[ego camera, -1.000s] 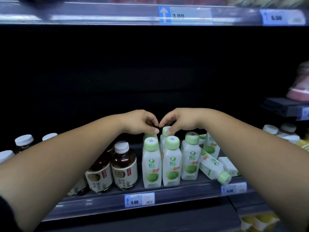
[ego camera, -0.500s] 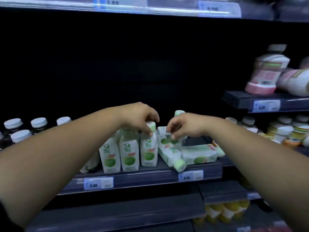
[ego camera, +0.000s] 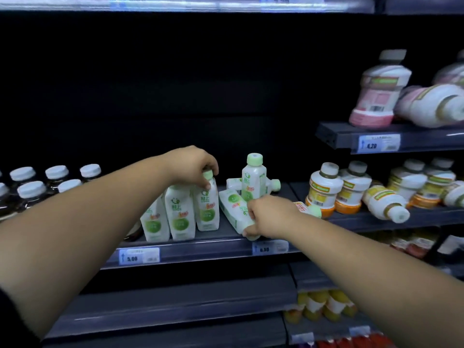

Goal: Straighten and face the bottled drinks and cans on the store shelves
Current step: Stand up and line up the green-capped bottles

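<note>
White bottles with green caps and green labels stand on the dark shelf (ego camera: pixel 200 243). My left hand (ego camera: pixel 194 167) grips the cap end of one upright white-green bottle (ego camera: pixel 207 209), rightmost of three standing in a row. My right hand (ego camera: pixel 270 214) is shut on a fallen white-green bottle (ego camera: pixel 233 212) that lies on its side, cap toward the shelf's front edge. Behind it another white-green bottle (ego camera: pixel 253 180) stands upright, and one more lies flat behind that (ego camera: pixel 272 184). A further lying bottle (ego camera: pixel 308 209) shows just past my right wrist.
Dark tea bottles with white caps (ego camera: pixel 30 189) fill the left of the shelf. To the right stand yellow-orange labelled bottles (ego camera: pixel 324 189), one toppled (ego camera: pixel 384 204). Pink-labelled bottles (ego camera: pixel 376 94) sit on a higher right shelf, one lying down. Price tags line the shelf edges.
The view has swung left to right, sliding the bottles leftward. My right hand has dropped from the bottle tops to the fallen bottle at the shelf front. My left hand stays on a cap.
</note>
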The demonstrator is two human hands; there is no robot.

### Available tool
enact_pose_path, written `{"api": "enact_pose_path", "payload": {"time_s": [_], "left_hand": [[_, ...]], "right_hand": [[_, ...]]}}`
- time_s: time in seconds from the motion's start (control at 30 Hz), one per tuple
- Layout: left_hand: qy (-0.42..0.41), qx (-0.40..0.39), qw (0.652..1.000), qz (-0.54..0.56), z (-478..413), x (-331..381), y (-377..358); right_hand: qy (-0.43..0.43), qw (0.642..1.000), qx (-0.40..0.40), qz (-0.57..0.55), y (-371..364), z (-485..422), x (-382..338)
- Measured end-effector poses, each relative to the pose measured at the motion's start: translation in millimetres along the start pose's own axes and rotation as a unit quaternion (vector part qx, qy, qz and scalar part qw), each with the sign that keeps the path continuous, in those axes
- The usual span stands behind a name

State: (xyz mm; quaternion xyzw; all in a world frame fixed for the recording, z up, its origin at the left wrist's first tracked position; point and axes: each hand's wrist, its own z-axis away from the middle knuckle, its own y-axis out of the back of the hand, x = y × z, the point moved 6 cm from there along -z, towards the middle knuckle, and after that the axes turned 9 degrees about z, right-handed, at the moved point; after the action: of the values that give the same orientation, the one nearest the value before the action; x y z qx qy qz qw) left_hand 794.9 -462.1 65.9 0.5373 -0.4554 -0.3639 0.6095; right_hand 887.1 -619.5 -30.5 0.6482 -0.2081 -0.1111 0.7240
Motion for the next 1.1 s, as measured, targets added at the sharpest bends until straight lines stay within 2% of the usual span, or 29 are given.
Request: {"api": "enact_pose_path", "payload": {"time_s": [0.13, 0.33, 0.47, 0.6, 0.73, 0.93, 1.0, 1.1], "left_hand": [[-0.021, -0.011, 1.0, -0.006, -6, -2, 1], [-0.064, 0.006, 0.997, 0.037, -6, -13, 2], [-0.078, 0.026, 0.993, 0.084, -5, -20, 4], [-0.086, 0.033, 0.993, 0.08, -2, -19, 5], [-0.085, 0.028, 0.994, 0.069, -4, -17, 6], [-0.075, 0.017, 0.995, 0.068, -12, -18, 9], [-0.078, 0.011, 0.995, 0.065, -15, -17, 9], [-0.086, 0.007, 0.996, 0.038, -20, -15, 9]], "right_hand": [[-0.055, 0.998, -0.014, -0.014, -7, 8, -5], [-0.128, 0.988, 0.027, -0.079, -4, 16, -20], [-0.172, 0.979, 0.065, -0.093, 23, 20, -19], [-0.193, 0.972, 0.093, -0.095, 60, 22, -7], [-0.155, 0.971, 0.114, -0.139, 90, 12, 9], [0.004, 0.964, 0.047, -0.26, 103, -8, -8], [0.015, 0.964, 0.048, -0.262, 101, -16, -13], [-0.013, 0.971, 0.071, -0.228, 100, -27, -10]]}}
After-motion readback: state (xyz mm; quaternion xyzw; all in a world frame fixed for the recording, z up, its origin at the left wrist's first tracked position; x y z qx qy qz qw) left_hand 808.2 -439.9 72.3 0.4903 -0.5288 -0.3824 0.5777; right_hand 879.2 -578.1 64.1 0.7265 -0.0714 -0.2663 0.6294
